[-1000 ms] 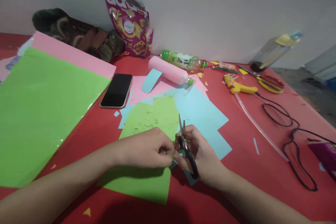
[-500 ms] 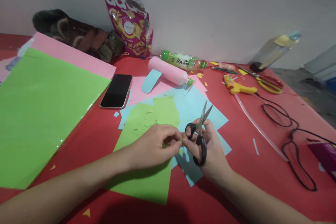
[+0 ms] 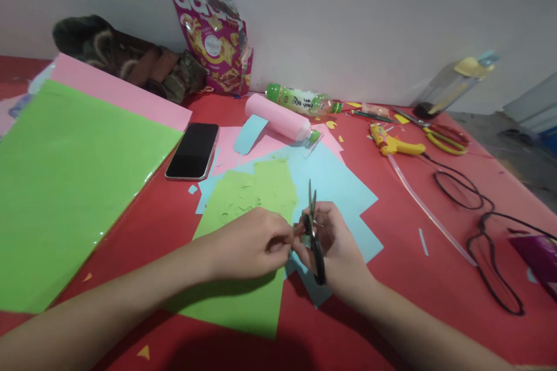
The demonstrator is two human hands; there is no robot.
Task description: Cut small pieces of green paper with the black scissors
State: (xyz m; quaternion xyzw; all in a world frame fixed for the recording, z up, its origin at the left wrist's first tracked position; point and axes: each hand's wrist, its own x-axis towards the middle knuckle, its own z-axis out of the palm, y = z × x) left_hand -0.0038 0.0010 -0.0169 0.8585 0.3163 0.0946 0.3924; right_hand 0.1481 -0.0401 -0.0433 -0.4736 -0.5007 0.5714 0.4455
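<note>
My right hand (image 3: 337,249) has black-handled scissors (image 3: 314,232) hooked on its fingers, blades pointing up and away and slightly parted. Its thumb and fingertip meet those of my left hand (image 3: 256,243), which is closed in a pinch. The tiny piece of green paper between the fingertips is mostly hidden now. Under my left hand lies a green sheet (image 3: 243,307) with small curled green scraps (image 3: 243,200) on it. Light blue sheets (image 3: 343,185) spread beneath and to the right.
A phone (image 3: 194,151) and a large green sheet (image 3: 87,185) lie left. Farther back are a pink-wrapped bottle (image 3: 276,116), a green-capped bottle (image 3: 300,99) and a snack bag (image 3: 215,46). A yellow glue gun (image 3: 395,144) with its cord (image 3: 461,200) lies right, near other scissors (image 3: 444,139).
The scissors have turned in my right hand, from leaning right with blades wider apart to nearly upright and seen more edge-on. Both hands have shifted slightly left, fingertips still together.
</note>
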